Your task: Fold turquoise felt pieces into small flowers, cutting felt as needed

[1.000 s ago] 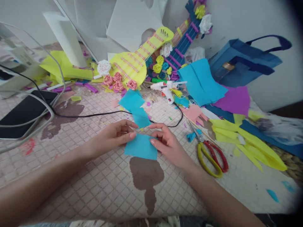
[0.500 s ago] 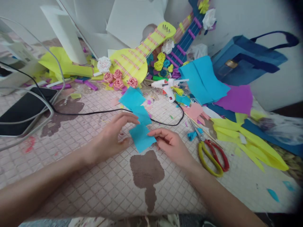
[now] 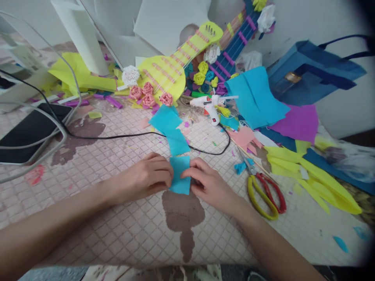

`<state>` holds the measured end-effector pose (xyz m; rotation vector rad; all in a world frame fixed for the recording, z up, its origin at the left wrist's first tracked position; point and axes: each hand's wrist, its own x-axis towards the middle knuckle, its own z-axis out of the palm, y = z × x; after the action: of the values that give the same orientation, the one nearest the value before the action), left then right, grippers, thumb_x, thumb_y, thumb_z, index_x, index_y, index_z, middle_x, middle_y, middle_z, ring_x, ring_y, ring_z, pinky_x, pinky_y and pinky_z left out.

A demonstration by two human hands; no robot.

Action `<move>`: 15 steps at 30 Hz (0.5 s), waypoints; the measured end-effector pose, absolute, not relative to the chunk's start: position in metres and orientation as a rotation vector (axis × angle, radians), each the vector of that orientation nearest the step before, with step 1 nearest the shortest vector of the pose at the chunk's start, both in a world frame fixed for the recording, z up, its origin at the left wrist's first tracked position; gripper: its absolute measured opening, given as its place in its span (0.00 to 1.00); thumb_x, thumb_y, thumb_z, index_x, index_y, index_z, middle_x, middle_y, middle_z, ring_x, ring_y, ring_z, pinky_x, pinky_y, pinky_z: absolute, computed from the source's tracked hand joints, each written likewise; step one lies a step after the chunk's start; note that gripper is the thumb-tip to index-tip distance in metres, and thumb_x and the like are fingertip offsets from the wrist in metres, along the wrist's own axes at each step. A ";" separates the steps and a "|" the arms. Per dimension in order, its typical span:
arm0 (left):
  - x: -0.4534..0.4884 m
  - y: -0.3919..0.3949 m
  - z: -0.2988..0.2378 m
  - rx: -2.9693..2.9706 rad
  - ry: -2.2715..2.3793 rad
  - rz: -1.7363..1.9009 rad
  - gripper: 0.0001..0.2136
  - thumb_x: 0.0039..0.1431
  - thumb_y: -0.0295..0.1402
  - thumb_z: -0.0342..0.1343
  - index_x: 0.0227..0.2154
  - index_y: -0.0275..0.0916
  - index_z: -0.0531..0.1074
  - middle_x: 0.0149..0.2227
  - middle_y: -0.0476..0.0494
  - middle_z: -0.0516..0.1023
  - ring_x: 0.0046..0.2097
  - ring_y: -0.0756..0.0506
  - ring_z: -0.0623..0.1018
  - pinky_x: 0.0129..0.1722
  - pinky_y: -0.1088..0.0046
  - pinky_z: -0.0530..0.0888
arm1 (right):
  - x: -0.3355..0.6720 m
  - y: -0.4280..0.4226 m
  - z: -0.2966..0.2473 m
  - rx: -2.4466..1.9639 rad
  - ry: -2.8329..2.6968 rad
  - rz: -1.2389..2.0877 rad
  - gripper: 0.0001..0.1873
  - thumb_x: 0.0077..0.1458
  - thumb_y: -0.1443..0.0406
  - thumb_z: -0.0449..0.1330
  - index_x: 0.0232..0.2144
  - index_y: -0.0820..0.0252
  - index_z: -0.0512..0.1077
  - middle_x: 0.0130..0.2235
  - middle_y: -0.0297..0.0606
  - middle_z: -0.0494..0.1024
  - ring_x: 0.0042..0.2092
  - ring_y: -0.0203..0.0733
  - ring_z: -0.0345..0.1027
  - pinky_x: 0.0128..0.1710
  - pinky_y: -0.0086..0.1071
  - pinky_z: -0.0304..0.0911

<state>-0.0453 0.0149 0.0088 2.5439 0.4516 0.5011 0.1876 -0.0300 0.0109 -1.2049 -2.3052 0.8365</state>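
A small piece of blue craft paper [image 3: 181,175] lies low over the quilted cloth between my hands. My left hand [image 3: 154,171] is closed at its left edge, with the fingertips partly hidden behind the curled fingers. On the opposite side, my right hand [image 3: 206,179] pinches the right edge, thumb over the sheet. Just beyond are two more blue paper pieces, the nearer one [image 3: 177,142] touching or overlapping the farther one [image 3: 165,118].
Scissors [image 3: 263,191] with yellow and red handles lie at the right. A white glue gun [image 3: 211,107] rests behind, its black cord crossing the cloth. Farther back stand a yellow paper guitar [image 3: 166,76] and a blue bag [image 3: 307,74]. A dark tablet-like device [image 3: 32,130] is at left.
The blue piece has turned upright and looks narrower, its edges now between both hands. My left hand has closed in from the left and grips its edge.
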 end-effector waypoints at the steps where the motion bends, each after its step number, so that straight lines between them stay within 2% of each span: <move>1: -0.046 0.016 0.009 2.531 0.456 0.487 0.07 0.63 0.27 0.49 0.30 0.39 0.69 0.35 0.46 0.76 0.41 0.47 0.71 0.47 0.66 0.62 | 0.188 -0.030 0.010 -1.210 -2.308 0.823 0.20 0.48 0.79 0.50 0.40 0.55 0.69 0.40 0.37 0.63 0.38 0.36 0.63 0.35 0.30 0.62; 8: -0.047 0.017 0.008 2.487 0.456 0.458 0.05 0.61 0.26 0.51 0.34 0.39 0.71 0.38 0.46 0.76 0.42 0.46 0.71 0.49 0.66 0.62 | 0.193 -0.030 0.006 -1.146 -2.361 0.698 0.21 0.50 0.77 0.53 0.42 0.51 0.68 0.51 0.38 0.58 0.37 0.35 0.61 0.36 0.32 0.63; 15: -0.046 0.016 0.009 2.469 0.479 0.477 0.08 0.63 0.28 0.49 0.31 0.39 0.73 0.37 0.44 0.76 0.42 0.46 0.72 0.48 0.65 0.63 | 0.196 -0.031 0.008 -1.051 -2.445 0.637 0.09 0.59 0.71 0.52 0.33 0.56 0.72 0.55 0.41 0.60 0.39 0.38 0.63 0.37 0.35 0.64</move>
<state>-0.0458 0.0157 0.0088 2.4691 0.4794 0.4768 0.1956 -0.0315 0.0077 -1.0512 -2.4453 0.6366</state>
